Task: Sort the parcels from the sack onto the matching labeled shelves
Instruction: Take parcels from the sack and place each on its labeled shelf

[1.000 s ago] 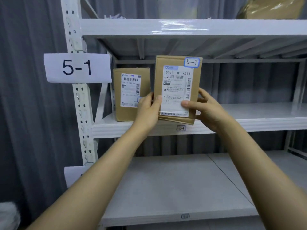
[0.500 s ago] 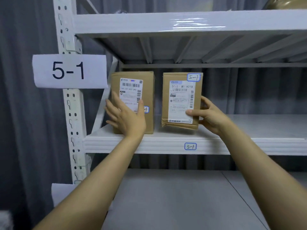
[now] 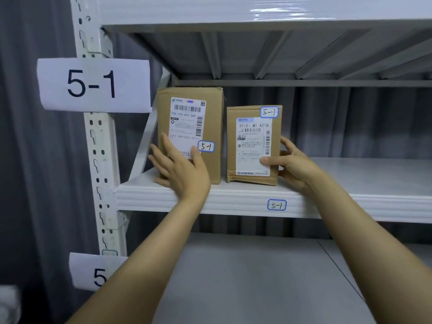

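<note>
The small parcel [image 3: 253,146], in the air a second ago, now stands mid-frame on the 5-1 shelf [image 3: 233,202]. The right hand [image 3: 294,167] pinches its side; the left hand [image 3: 182,169] lies flat on the bigger parcel [image 3: 210,127]. Placement seems done.

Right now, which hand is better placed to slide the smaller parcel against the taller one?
Likely the right hand: it grips the smaller parcel; the left hand only rests on the taller parcel.

Dark pleated curtain [image 3: 28,183] behind white steel upright [image 3: 107,141].
</note>
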